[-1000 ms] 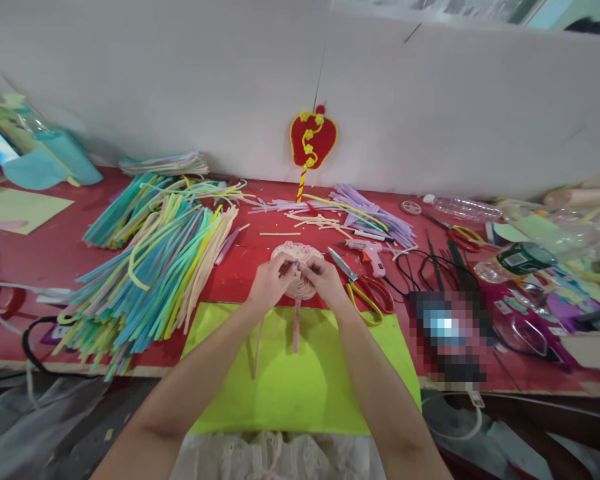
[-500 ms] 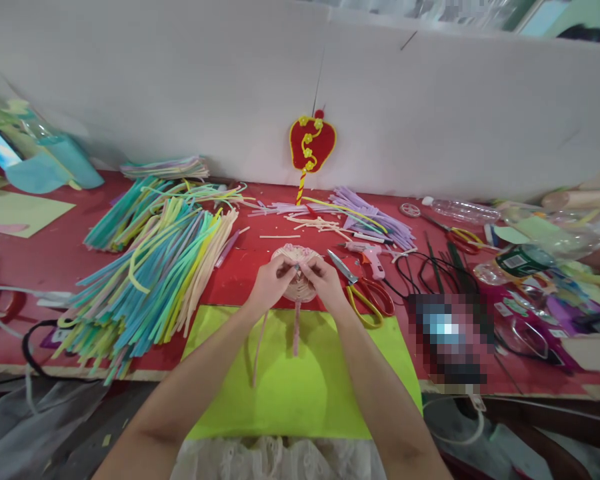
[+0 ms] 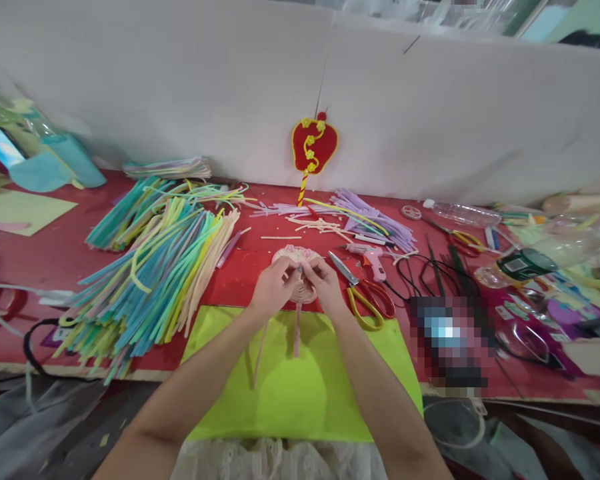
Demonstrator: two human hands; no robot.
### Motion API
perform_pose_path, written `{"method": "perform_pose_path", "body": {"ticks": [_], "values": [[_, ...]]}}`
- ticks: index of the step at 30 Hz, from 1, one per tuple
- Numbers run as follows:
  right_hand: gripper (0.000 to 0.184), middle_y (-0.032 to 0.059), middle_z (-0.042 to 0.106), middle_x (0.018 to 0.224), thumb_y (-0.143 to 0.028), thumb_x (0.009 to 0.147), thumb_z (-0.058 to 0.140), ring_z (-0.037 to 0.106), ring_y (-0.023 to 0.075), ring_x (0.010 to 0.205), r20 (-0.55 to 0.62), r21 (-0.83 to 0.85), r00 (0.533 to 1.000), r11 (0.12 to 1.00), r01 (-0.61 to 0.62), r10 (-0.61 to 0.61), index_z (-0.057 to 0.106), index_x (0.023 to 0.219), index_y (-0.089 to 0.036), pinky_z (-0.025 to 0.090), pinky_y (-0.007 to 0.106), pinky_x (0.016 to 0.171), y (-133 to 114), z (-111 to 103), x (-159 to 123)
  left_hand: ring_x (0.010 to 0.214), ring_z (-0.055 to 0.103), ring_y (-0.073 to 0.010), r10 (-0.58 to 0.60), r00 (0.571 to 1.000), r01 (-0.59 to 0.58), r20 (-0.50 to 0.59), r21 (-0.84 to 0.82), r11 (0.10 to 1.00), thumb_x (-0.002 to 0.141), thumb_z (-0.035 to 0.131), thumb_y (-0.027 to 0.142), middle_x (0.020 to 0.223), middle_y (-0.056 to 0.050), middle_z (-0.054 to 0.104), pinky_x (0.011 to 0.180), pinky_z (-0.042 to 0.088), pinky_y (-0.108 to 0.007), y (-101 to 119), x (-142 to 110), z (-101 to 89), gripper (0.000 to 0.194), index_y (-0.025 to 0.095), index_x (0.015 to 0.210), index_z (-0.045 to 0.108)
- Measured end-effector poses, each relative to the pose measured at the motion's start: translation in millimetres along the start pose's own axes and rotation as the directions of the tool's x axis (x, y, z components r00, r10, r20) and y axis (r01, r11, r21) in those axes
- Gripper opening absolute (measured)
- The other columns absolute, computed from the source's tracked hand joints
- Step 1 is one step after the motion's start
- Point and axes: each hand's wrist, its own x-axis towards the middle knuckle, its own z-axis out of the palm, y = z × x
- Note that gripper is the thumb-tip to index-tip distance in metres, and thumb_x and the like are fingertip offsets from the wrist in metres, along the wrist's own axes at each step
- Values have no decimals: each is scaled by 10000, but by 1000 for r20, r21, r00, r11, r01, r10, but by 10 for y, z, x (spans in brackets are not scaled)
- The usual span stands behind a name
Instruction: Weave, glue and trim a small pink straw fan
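My left hand (image 3: 274, 285) and my right hand (image 3: 324, 281) meet fingertip to fingertip, both closed in a pinch. Between them is a small bluish speck, too small to name. Right under the fingers lies a round pale-pink fan (image 3: 306, 293) made of coiled pipe cleaner, with small pink flowers at its top edge. Its pink handle (image 3: 297, 330) points toward me over a yellow-green mat (image 3: 330, 393). A thin pink pipe cleaner (image 3: 259, 357) trails down from below my left hand; its upper end is hidden.
Left is a big heap of coloured pipe cleaners (image 3: 150, 280). A red fan with yellow flowers (image 3: 315, 147) stands against the wall. On the right are scissors (image 3: 365, 297), a pink glue gun (image 3: 373, 259), lilac pipe cleaners (image 3: 375, 220), a blurred-out device (image 3: 450, 343) and a plastic bottle (image 3: 520, 263).
My hands stay pinched together over the pink fan, with only slight finger movement. The trailing pipe cleaner's end has shifted slightly toward me. At the right, the green-labelled bottle has turned slightly.
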Motion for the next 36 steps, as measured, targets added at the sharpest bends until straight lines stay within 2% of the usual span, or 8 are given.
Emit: {"method": "perform_pose_path", "body": {"ticks": [3,8,11,14,17,24,30,36], "values": [[367,-51,396,502,-545,739,545,355,82,446,-15,10,999,999,-30,31,432,644,-209,294,229,426,12,18,-8,665,550,-111,-26,1000,27,7,-35,999,791,486,238,752,-2,597,624,431,-228,11,-12,25,65,189,776,526],[355,-50,395,525,-534,745,547,342,77,453,-54,15,998,1000,-8,9,430,654,-212,289,224,431,54,18,-2,654,545,-100,-131,991,126,-2,-242,962,772,516,244,695,13,583,627,432,-216,-23,11,78,103,171,700,506],[366,-41,419,544,-550,733,548,357,84,466,-66,-12,998,1000,-22,21,427,649,-214,306,229,438,58,13,4,666,545,-102,-148,989,142,-1,-271,952,762,524,239,695,14,579,636,430,-219,-51,29,88,103,168,690,508],[363,-44,430,544,-538,725,564,375,88,471,-57,19,998,999,-28,29,430,632,-213,331,234,458,40,4,6,670,550,-105,-151,989,144,2,-301,943,753,534,236,706,11,580,635,432,-222,-78,47,85,66,171,753,530],[333,-37,476,573,-517,717,586,409,89,482,-2,86,998,994,-66,67,472,650,-211,353,232,465,14,-7,3,681,566,-109,-152,988,150,21,-345,927,741,545,221,742,1,602,638,441,-225,-96,63,67,135,176,867,565],[376,27,611,736,-559,707,563,543,128,588,76,141,980,971,-195,185,582,795,-194,436,247,506,9,-65,17,677,575,-107,-159,987,146,-22,-285,947,728,543,209,779,-4,652,648,450,-222,-77,66,-15,141,187,834,633],[355,26,623,726,-527,704,584,566,127,630,93,67,980,981,-180,174,619,793,-185,458,225,525,-34,-122,18,660,578,-107,-132,991,129,4,-264,956,736,526,216,749,2,653,629,445,-217,-93,67,-28,166,188,855,639],[292,28,630,715,-471,701,615,560,124,608,109,-20,982,988,-150,151,640,772,-188,475,238,543,-34,-117,25,666,568,-99,-111,994,103,-16,-267,958,743,530,224,759,8,646,621,431,-204,-107,72,-34,163,193,861,639]]}}
